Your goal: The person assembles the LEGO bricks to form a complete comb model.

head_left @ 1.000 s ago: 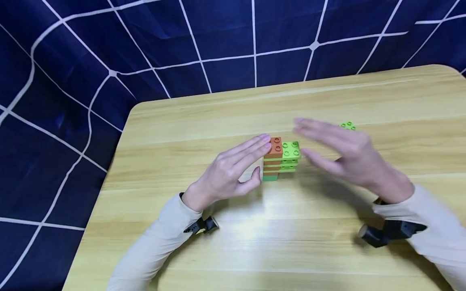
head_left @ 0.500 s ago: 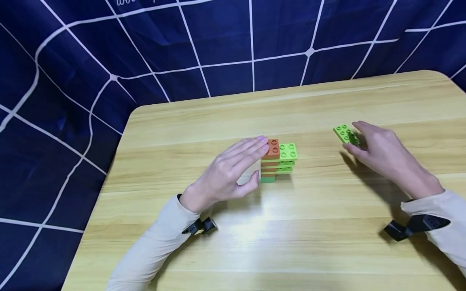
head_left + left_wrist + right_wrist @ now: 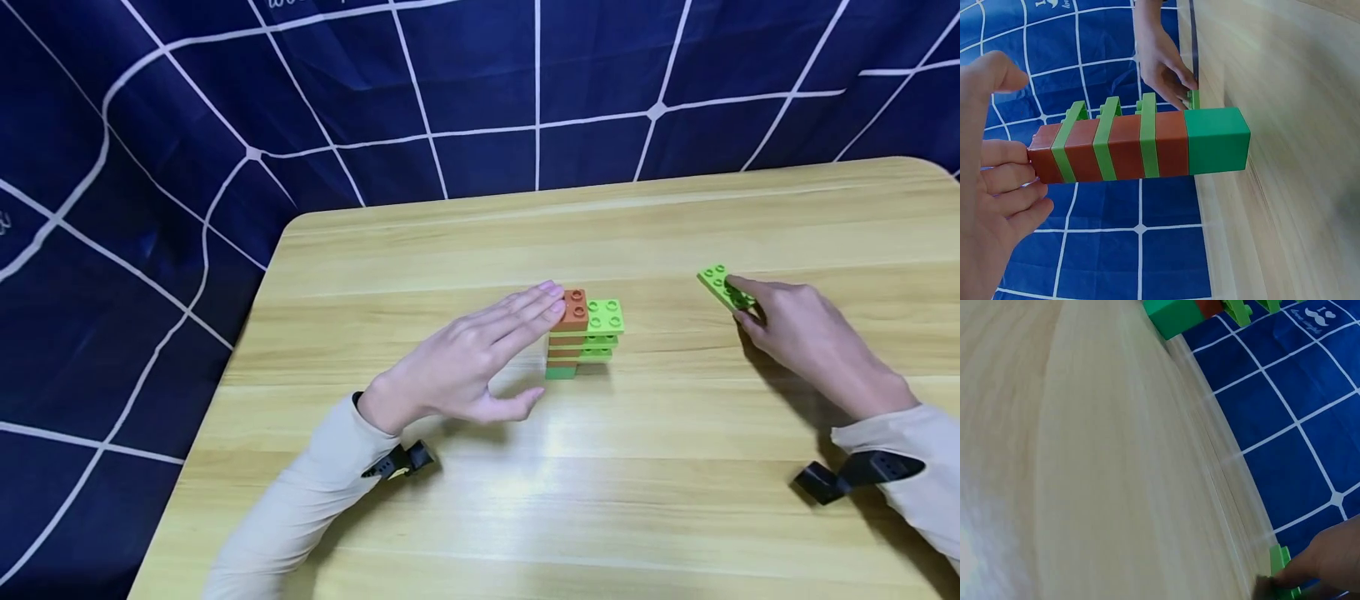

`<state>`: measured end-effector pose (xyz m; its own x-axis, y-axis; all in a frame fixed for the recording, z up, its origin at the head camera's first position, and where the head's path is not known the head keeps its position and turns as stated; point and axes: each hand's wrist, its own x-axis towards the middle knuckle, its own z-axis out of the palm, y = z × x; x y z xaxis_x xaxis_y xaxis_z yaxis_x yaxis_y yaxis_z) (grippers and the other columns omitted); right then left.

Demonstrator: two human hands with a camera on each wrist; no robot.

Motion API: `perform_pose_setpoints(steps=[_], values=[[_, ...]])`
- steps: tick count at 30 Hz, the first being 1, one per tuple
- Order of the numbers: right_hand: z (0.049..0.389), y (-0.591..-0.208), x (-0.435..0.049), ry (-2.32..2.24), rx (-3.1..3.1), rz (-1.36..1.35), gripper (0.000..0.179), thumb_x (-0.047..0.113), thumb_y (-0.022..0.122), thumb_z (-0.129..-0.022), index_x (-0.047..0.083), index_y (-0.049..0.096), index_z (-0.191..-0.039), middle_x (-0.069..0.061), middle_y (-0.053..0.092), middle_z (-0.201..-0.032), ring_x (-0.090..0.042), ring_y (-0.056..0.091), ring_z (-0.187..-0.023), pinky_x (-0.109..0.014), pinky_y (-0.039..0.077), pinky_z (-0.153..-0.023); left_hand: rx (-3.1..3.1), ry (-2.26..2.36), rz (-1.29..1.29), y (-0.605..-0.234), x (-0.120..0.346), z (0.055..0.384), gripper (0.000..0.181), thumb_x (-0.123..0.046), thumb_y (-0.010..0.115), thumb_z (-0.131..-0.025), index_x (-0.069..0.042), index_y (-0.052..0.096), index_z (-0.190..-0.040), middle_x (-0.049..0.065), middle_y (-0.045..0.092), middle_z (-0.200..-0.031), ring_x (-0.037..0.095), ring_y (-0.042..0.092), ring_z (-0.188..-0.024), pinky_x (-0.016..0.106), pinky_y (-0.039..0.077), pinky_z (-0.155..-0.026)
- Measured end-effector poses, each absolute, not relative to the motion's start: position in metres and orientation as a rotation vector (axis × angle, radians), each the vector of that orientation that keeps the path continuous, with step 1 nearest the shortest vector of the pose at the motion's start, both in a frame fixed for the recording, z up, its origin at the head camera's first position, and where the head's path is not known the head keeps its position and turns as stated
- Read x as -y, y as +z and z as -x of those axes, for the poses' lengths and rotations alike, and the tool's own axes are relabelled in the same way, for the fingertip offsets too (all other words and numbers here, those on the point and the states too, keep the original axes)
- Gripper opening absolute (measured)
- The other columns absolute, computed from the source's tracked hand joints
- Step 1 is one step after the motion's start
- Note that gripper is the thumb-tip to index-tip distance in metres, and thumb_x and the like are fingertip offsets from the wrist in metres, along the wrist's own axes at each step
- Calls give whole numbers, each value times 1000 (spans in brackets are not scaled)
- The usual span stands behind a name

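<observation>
A tower of toy building bricks [image 3: 576,315] stands upright near the table's middle. In the left wrist view, reddish-brown bricks [image 3: 1129,145] alternate with thin lime-green plates [image 3: 1104,147] above a darker green base brick [image 3: 1217,140]. These plates jut out from the tower's right side. My left hand [image 3: 472,358] touches the top brown brick with extended fingertips, its thumb held away from the tower. Farther right, my right hand [image 3: 810,337] pinches a loose lime-green studded plate [image 3: 713,280] between thumb and fingers. That plate looks tilted, its near end hidden by the fingers.
The wooden table [image 3: 480,517] runs under both hands, with its far edge beyond the tower. Dark blue cloth [image 3: 480,75] with white lines hangs behind and to the left. A small black camera [image 3: 825,482] is strapped to the right wrist.
My right hand has moved right, away from the tower, and taken hold of the loose green plate. My left fingers stay at the tower's top while the thumb has swung lower.
</observation>
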<state>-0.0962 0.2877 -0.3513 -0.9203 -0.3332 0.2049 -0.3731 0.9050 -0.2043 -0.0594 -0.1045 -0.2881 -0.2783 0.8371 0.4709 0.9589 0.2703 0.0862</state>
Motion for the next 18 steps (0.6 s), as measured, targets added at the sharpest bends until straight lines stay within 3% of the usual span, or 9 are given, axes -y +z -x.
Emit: perform_pose_setpoints(steps=[4, 8, 11, 18], values=[[97, -351, -289, 370, 2870, -558, 38, 6, 73, -82, -8, 58, -114, -14, 54, -66, -23, 44, -50, -38, 35, -39, 2230, -510, 1664, -286, 105, 59, 82, -35, 68, -82, 15, 37, -139, 29, 36, -147, 33, 28, -142, 35, 21, -120], [99, -351, -287, 422, 2839, -542, 33, 8, 75, -81, -10, 58, -102, -20, 57, -69, -29, 52, -51, -44, 41, -40, 2235, -512, 1683, -284, 106, 59, 85, -37, 69, -81, 15, 36, -139, 30, 35, -147, 33, 27, -142, 35, 20, -120], [100, -351, -287, 447, 2815, -546, 32, 0, 73, -79, -11, 57, -104, -29, 62, -81, -35, 57, -55, -52, 46, -45, 2246, -503, 1694, -283, 106, 59, 88, -40, 69, -81, 15, 35, -140, 31, 34, -148, 33, 26, -143, 35, 20, -120], [99, -353, -289, 463, 2764, -596, 27, -6, 70, -75, -8, 58, -99, -26, 64, -79, -29, 54, -55, -48, 45, -45, 2233, -501, 1714, -281, 106, 60, 91, -42, 71, -79, 16, 35, -139, 32, 35, -146, 33, 28, -142, 34, 21, -120]])
